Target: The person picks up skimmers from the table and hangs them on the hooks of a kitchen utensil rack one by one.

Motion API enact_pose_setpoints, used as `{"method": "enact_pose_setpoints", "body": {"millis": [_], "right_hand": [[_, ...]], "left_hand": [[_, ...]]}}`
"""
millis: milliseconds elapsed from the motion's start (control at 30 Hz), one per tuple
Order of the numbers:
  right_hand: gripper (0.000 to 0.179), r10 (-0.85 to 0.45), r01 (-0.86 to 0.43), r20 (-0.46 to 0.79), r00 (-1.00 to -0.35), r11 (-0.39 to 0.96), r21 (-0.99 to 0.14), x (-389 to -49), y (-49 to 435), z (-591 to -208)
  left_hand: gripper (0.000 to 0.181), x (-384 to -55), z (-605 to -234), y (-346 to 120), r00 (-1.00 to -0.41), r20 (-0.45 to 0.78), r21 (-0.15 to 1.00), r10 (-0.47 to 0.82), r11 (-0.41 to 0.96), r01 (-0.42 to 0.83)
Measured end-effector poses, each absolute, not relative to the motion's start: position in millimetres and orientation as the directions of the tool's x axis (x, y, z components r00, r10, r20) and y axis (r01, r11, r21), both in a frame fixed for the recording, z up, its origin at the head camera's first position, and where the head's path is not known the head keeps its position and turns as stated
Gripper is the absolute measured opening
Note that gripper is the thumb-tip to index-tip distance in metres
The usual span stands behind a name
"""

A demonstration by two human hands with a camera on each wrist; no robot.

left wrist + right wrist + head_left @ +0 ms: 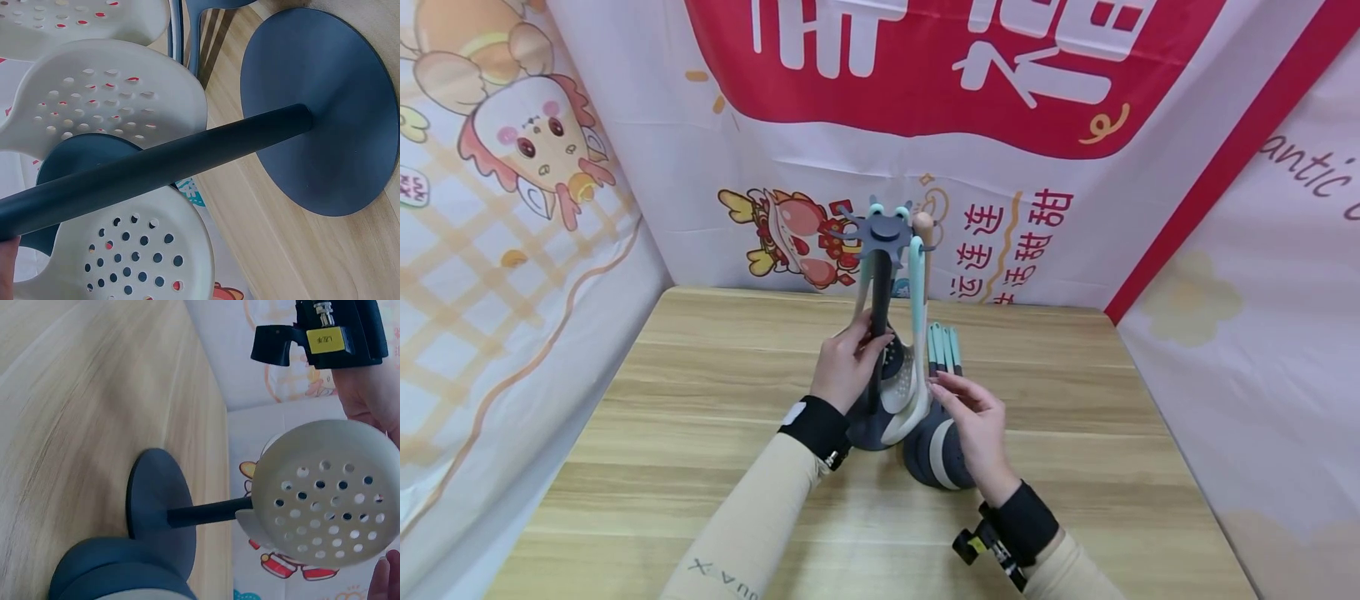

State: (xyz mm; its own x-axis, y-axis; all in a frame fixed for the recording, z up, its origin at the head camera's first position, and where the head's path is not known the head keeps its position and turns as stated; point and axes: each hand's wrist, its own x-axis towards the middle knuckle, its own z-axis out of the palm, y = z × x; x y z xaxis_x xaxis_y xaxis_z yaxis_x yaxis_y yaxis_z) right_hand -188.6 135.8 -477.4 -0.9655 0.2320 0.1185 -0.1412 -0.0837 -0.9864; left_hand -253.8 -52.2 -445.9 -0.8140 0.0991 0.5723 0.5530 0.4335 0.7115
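A dark utensil stand (pixel 880 308) rises from a round base (pixel 337 144). My left hand (pixel 844 364) grips its pole at mid-height. Several utensils hang from the hooked top (pixel 884 233), among them a mint-handled white one (pixel 917 292). In the right wrist view a white perforated skimmer (pixel 325 487) hangs close to the camera. Beside it, my right hand (pixel 977 421) has its fingers extended and nearly touching its rim; whether they make contact I cannot tell. A dark utensil head (pixel 94 150) shows behind the pole in the left wrist view.
Right of the stand, dark and white nested round pieces (pixel 940 454) rest on the wooden table (pixel 715 400). Mint-and-dark handles (pixel 943 346) stick up behind them. A printed cloth (pixel 820 150) hangs beyond the back edge, with more cloth along both sides.
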Motion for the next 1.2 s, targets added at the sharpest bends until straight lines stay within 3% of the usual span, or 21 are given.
{"method": "enact_pose_setpoints", "body": {"millis": [233,567,1200], "right_hand": [[0.030,0.288,-0.111,0.110,-0.951,0.014,-0.994,-194,148,-491],[0.025,0.404,0.032,0.054,-0.913,0.204,-0.979,-199,165,-523],[0.038,0.411,0.175,-0.066,-0.909,0.234,-0.956,-205,184,-554]], "left_hand": [[0.028,-253,-446,-52,-0.819,0.566,0.718,0.096,0.432,0.546],[0.027,-254,-446,-51,-0.814,0.572,0.701,0.096,0.458,0.546],[0.026,-254,-446,-52,-0.804,0.586,0.687,0.096,0.467,0.556]]}}
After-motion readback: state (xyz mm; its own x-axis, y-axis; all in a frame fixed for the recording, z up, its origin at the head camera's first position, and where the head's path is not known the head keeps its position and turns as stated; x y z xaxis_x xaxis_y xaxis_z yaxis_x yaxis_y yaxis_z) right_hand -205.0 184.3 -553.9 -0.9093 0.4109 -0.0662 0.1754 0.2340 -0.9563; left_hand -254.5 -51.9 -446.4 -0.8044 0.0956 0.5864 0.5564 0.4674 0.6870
